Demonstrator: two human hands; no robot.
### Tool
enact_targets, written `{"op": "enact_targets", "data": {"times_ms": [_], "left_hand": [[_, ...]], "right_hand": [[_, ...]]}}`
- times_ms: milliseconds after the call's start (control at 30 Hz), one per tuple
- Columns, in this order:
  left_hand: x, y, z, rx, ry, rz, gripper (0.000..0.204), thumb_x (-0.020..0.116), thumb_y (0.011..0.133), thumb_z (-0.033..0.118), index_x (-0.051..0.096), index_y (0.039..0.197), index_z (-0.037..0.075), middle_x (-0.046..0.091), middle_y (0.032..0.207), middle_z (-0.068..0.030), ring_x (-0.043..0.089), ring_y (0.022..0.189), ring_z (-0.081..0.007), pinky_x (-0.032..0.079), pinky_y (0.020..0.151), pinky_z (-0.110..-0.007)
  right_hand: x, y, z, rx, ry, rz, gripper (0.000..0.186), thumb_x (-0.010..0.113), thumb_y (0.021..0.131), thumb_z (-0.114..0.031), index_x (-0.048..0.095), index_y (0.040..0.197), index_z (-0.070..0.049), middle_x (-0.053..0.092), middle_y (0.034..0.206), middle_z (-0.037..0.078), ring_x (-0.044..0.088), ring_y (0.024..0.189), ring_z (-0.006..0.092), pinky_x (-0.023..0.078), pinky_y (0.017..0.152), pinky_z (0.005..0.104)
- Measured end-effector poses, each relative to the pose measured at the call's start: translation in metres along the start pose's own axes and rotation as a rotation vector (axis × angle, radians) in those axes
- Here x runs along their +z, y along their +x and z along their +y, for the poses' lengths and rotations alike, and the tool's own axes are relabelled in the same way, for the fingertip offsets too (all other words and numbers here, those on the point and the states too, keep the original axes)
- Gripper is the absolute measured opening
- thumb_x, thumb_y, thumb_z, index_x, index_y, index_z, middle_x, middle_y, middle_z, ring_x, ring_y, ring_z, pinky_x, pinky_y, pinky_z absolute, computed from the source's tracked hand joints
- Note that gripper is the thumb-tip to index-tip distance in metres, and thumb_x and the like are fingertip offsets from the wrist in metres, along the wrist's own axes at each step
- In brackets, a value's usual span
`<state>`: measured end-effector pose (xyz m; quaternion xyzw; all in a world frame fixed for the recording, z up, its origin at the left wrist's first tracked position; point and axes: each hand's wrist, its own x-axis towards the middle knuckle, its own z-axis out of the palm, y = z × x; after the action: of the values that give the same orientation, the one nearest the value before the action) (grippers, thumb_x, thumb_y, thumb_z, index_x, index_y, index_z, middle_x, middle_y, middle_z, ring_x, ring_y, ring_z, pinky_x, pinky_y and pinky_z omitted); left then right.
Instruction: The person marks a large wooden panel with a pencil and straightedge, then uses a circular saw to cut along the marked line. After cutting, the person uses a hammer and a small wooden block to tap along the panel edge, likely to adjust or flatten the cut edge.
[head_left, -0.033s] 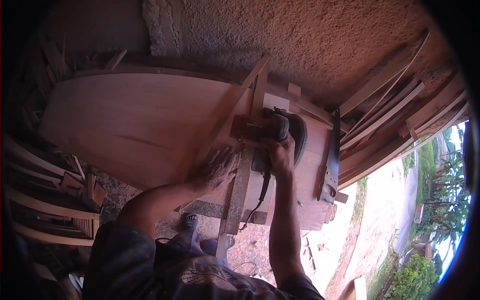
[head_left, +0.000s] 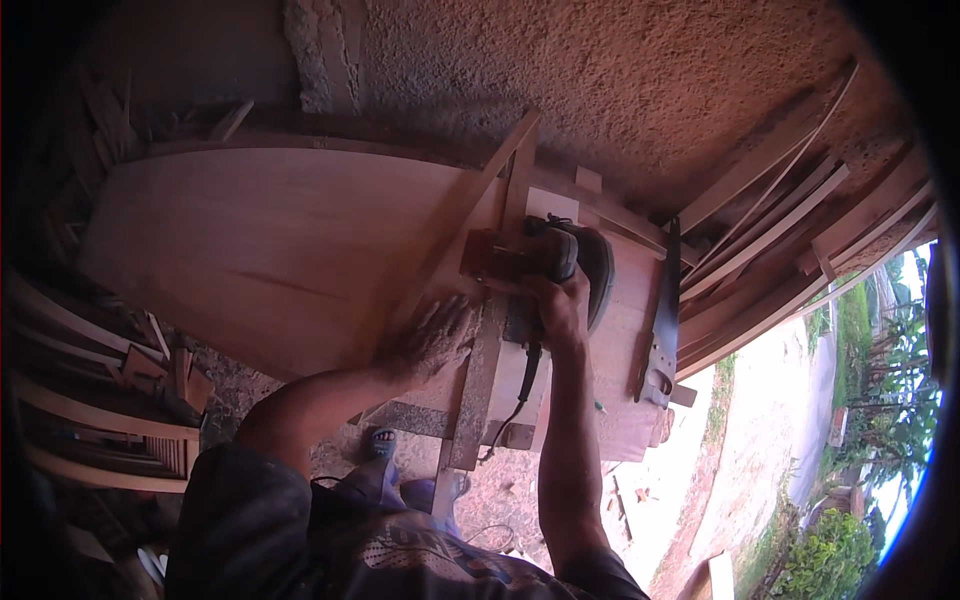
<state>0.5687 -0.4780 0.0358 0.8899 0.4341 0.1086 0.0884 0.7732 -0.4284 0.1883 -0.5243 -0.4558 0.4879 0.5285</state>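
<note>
Power tool [head_left: 545, 255], likely heavy and rigid, is sitting over the pale boards [head_left: 627, 325], the right hand [head_left: 564, 303] gripping its handle [head_left: 566, 254], probably the best hold, while the left hand [head_left: 440, 338] is resting open, holding nothing.

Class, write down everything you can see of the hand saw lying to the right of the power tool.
The hand saw has a long, dark, metallic-looking blade, narrower at its far end, and a paler handle with an opening through it. It lies, apparently flat, across the wooden board, handle end nearer. Nobody is touching it. Its teeth are too small to make out.
</note>
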Motion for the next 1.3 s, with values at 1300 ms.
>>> {"op": "enact_targets", "data": {"times_ms": [1300], "left_hand": [[-0.005,0.005,-0.004,0.033,-0.03,-0.075,0.068,0.039,0.105,0.04,0.028,0.151,-0.009,0.024,0.16,-0.0278,0.022,0.151,-0.0361,0.018,0.124,-0.048]], "right_hand": [[-0.01,0.11,0.007,0.086,-0.108,0.035,0.041,0.071,0.073,-0.007,0.062,0.113,0.001,0.062,0.088,0.006,0.06,0.073,0.0166,0.049,0.063,0.0337]]}}
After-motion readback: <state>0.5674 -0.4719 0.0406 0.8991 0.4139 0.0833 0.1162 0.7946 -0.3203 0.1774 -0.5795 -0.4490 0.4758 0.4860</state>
